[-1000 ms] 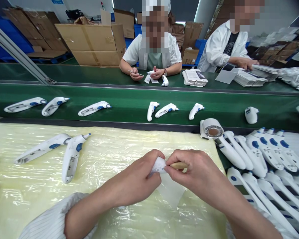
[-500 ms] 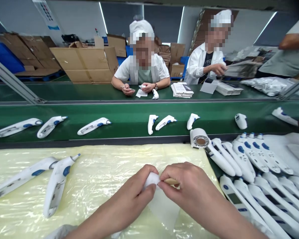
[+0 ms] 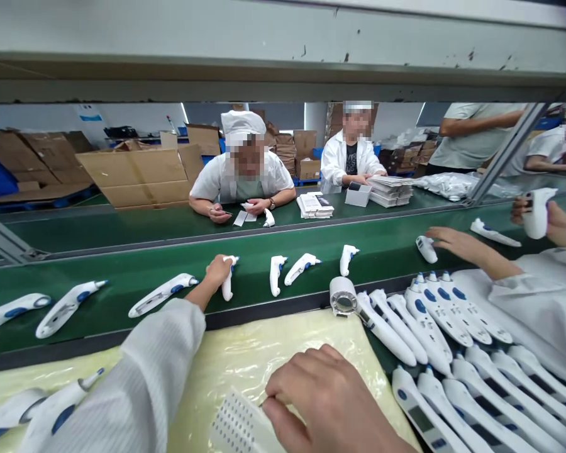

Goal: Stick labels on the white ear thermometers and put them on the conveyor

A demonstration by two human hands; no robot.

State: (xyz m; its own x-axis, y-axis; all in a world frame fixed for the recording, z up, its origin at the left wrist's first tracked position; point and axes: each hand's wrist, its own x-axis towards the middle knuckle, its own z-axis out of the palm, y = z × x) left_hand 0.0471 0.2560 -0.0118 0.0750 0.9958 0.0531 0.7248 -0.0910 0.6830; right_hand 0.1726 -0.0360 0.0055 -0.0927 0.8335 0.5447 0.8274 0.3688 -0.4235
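My left hand [image 3: 219, 272] reaches over the green belt, its fingers closed on a small white device [image 3: 228, 286] with a blue tip. Nearer to me, my right hand [image 3: 318, 393] is closed in a pinch, with a thin dark tip showing at its fingers; the rest of what it holds is hidden. Beside those fingers is a white sheet with rows of grey dots [image 3: 240, 425], partly cut off by the frame edge. The yellow plastic-covered surface [image 3: 268, 343] lies beneath.
More white devices [image 3: 165, 294] lie along the green belt [image 3: 311, 236]. At the right, rows of white devices [image 3: 424, 409] stand near a round-headed unit [image 3: 344, 297]. A co-worker's hand [image 3: 462, 248] reaches over the belt. Two seated people face me. A metal beam [image 3: 283, 44] crosses above.
My left hand has let go of the white piece and moved forward to a device on the belt. My right hand has moved down and nearer. The view has shifted, and a dotted sheet shows.
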